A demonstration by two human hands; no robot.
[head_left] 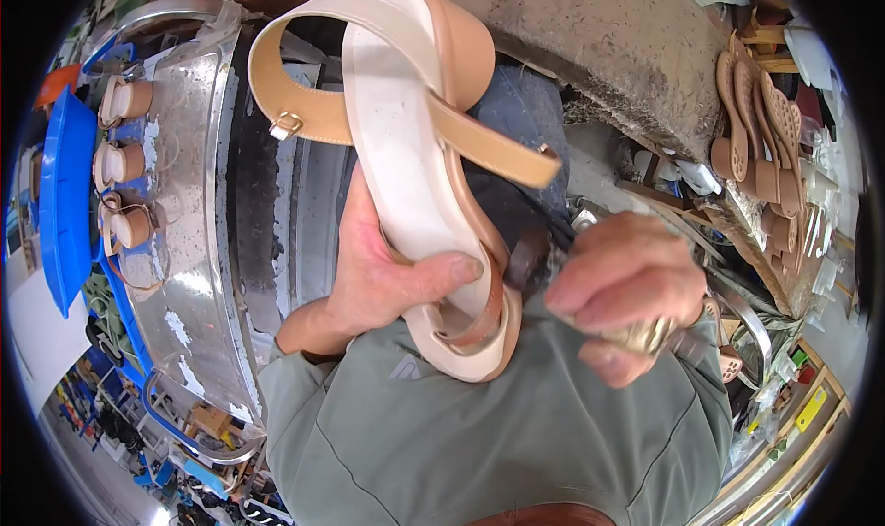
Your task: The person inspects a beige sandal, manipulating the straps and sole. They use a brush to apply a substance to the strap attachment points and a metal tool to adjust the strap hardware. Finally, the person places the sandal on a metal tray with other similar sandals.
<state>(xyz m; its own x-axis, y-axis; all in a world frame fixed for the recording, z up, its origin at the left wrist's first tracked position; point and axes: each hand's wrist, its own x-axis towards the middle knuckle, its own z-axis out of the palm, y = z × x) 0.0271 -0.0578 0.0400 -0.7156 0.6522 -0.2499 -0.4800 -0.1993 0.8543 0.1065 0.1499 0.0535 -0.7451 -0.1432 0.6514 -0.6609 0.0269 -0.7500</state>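
Note:
A beige sandal (401, 148) with a pale insole lies at a slant before my chest, block heel (468, 51) up and away, toe toward me. My left hand (383, 268) grips its forepart, thumb pressed over the insole beside the brown toe strap (479, 319). The tan ankle strap (304, 111) loops out to the left with a small gold buckle (287, 125), and its other end reaches right. My right hand (636, 277) is closed round the wrapped handle of a hammer (533, 257); its dark, slightly blurred head is close beside the sandal's right edge.
At left, a metal-edged surface (184, 231) carries several small block-heeled sandals (129, 162) next to a blue tray (64, 203). A worn, dusty bench (599, 37) runs across the top right. Several tan soles (761, 120) are stacked at far right.

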